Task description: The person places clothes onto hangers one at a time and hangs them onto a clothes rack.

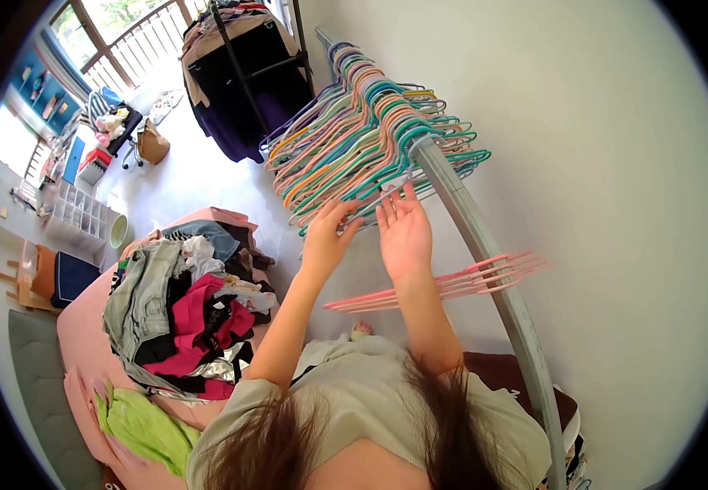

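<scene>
Many coloured hangers (370, 143) hang close together on a grey metal rail (460, 200). At the near end of this bunch, my left hand (331, 233) is raised with its fingers apart and slightly curved, beside the lower edge of the hangers. My right hand (404, 229) is palm up with its fingers spread, just under the nearest light-coloured hanger. Neither hand is closed around anything. Several pink hangers (452, 283) hang apart from the bunch, nearer to me on the rail, crossing at my right forearm.
At the left, a pink bed (84, 322) bears a heap of clothes (199, 314) and a green garment (148, 429). Dark clothes (248, 90) hang on a black rack ahead. A chair (125, 122), a brown bag (152, 144) and plastic drawers (78, 214) stand at the far left.
</scene>
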A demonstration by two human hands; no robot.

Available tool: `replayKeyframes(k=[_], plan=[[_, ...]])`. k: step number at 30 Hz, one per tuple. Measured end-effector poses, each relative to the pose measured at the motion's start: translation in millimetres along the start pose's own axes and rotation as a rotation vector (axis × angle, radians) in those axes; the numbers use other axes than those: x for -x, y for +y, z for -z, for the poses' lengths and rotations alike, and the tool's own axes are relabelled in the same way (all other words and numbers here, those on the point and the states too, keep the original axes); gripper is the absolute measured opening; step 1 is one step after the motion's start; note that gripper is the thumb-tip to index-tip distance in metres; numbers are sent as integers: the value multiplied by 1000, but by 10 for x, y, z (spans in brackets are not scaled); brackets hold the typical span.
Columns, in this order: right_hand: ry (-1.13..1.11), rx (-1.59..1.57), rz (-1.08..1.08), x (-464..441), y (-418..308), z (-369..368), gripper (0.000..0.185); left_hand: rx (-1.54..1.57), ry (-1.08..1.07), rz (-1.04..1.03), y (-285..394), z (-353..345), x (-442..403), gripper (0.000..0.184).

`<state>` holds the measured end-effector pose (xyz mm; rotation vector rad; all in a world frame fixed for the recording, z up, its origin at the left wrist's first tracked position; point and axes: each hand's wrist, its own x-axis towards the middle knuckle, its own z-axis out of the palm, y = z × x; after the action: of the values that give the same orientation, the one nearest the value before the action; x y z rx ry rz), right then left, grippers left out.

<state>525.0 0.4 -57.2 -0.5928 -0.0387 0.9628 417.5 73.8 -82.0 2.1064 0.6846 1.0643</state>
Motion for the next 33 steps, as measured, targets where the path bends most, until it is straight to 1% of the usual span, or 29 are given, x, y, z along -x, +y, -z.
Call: replayKeyframes(k=[4, 9, 12, 16, 18, 21, 23, 28, 29, 31, 33], plan=[[-15, 56, 67, 92, -29, -75, 61, 33, -22, 46, -26, 4, 41, 16], [-78, 64, 116, 246, 51, -147, 55, 181, -42, 92, -14, 215, 111, 16], [-184, 101, 99, 395, 169, -255, 58, 213, -18, 99, -58, 449, 231, 14], [-238, 73, 74, 675, 458, -457, 67, 233, 8, 160, -34, 919, 495, 14], [-268, 49, 70, 821, 624, -530, 75, 254, 62, 175, -89, 1158, 695, 14], [-365, 86, 54, 1109, 904, -688, 78, 239, 139, 178, -100, 1556, 1005, 15], [-428, 106, 24, 1309, 1114, -791, 80, 246, 196, 173, -106, 1812, 1246, 15], [-524, 208, -106, 1822, 1705, -984, 80, 278, 255, 316, -87, 2429, 1941, 15], [-523, 211, -158, 1912, 1831, -1003, 81, 224, 279, 323, -69, 2526, 2080, 13], [-513, 220, -257, 2058, 2078, -998, 82, 227, 294, 408, -119, 2713, 2404, 11], [-548, 285, -344, 2182, 2300, -968, 82, 157, 320, 432, -107, 2874, 2690, 13]])
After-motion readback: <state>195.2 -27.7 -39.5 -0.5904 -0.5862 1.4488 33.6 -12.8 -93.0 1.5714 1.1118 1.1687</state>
